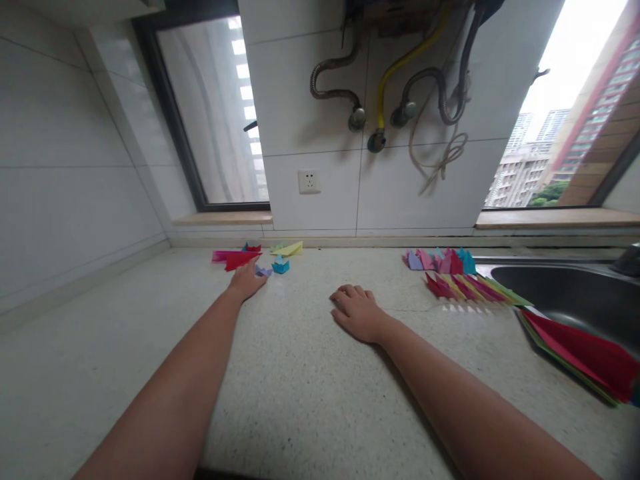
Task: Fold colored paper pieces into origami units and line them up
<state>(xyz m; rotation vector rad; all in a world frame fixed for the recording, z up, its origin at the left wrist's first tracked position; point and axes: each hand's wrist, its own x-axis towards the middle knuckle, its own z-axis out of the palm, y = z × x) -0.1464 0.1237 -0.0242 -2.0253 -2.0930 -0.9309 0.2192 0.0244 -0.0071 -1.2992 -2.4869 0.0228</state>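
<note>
My left hand [247, 281] reaches to the back left of the counter, over a group of folded paper pieces. Its forefinger and thumb are apart; the forefinger lies against a red folded paper plane [239, 261], and a small purple paper piece [263, 271] is beside the thumb. Just right of them sit a blue paper boat [281, 266] and a yellow paper plane [290, 249]. My right hand [358, 312] rests palm down on the bare counter, fingers loosely spread, holding nothing.
Near the sink [555, 287] stand a row of small folded paper pieces [440, 261] and a row of paper planes [465, 289]. Larger red and green folded papers [583, 350] lie at the sink's front edge. The tiled wall with pipes and a socket [309, 181] bounds the pale counter [300, 387].
</note>
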